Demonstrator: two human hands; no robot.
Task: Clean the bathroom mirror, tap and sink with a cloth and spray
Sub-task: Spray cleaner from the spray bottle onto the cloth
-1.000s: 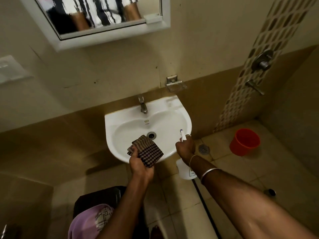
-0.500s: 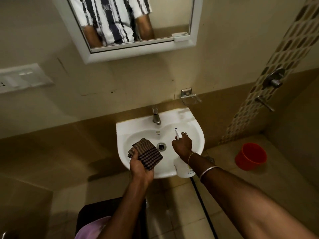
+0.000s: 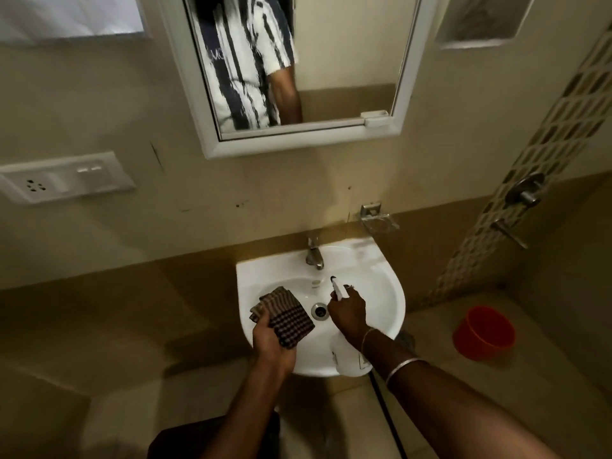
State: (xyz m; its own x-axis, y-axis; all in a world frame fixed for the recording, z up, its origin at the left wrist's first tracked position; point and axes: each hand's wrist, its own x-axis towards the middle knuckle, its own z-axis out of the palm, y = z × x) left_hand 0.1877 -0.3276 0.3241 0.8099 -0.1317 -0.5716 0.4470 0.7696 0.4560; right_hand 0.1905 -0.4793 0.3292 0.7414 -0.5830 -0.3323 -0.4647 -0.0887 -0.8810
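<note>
head | left grip (image 3: 271, 336) pinches folded dark-checked cloth (image 3: 284, 314) over sink (image 3: 381, 283), left of drain; soft, limp, light: hold bunched edge | right grip (image 3: 347, 314) curled round white spray bottle (image 3: 347, 357) neck, nozzle toward tap (image 3: 314, 256); probably light, slick if wet: take at neck
</note>
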